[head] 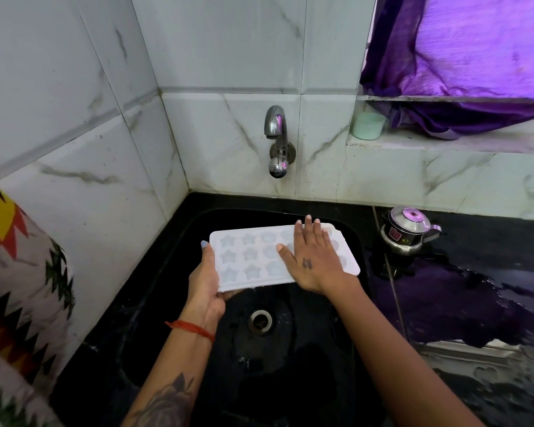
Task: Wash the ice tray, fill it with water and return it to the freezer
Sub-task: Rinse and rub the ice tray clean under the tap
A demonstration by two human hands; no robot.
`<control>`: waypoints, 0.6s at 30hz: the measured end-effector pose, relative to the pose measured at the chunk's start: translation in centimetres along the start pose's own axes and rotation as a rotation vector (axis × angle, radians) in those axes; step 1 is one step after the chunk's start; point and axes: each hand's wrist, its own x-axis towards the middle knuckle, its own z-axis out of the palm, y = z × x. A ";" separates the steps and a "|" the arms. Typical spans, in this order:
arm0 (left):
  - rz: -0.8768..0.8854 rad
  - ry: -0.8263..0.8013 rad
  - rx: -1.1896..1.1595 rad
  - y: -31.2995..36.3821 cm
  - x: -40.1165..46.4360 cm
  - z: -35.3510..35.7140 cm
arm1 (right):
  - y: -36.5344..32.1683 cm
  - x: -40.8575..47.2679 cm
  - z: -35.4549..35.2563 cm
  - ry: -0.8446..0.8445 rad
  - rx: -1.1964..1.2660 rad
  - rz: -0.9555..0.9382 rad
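I see a big white tiled wall [228, 50] at the back. Under it is a black table [463, 291], shiny and wet on the right side. A black sink [293, 374] is cut into the table near its back left corner. The drain [260, 321] sits in the middle of the sink.

A purple curtain [463, 57] hangs at the top right, over a ledge. A small pale green cup [368, 125] stands on that ledge. A little steel pot [409, 231] stands on the table just right of the sink.

A silver tap [277, 140] sticks out of the wall above the sink. I see no water coming out of it.

The white ice tray [253, 257] is held over the back part of the sink, under the tap. It has star-shaped and round holes. I cannot tell if there is water in them.

My left hand [205, 282] grips the left end of the tray, thumb on top and fingers under it. My right hand [313, 260] lies flat on the right part of the tray, fingers straight, pressing or rubbing it.

I think I am at the washing step. I see no soap or sponge. Rinsing, filling the tray with water and putting it in the freezer all seem left to do. No freezer is in view.
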 end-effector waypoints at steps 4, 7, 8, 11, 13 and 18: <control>-0.009 0.006 0.001 -0.3 0.2 0.1 | -2.2 0.5 0.5 -0.024 -0.015 -0.105; -0.030 0.001 -0.001 -0.5 0.5 0.3 | -4.4 0.3 0.9 -0.036 -0.024 -0.257; -0.036 -0.002 -0.008 -0.7 0.6 0.3 | -5.1 0.2 1.1 -0.036 -0.028 -0.294; -0.036 -0.009 -0.036 -0.6 0.8 0.2 | -6.7 -0.1 1.6 -0.026 -0.052 -0.379; -0.020 0.000 -0.048 -0.5 0.8 0.0 | -7.2 -0.4 1.9 -0.018 -0.077 -0.433; -0.026 0.029 -0.046 -0.2 0.7 -0.7 | -7.4 -1.4 2.3 0.006 -0.079 -0.541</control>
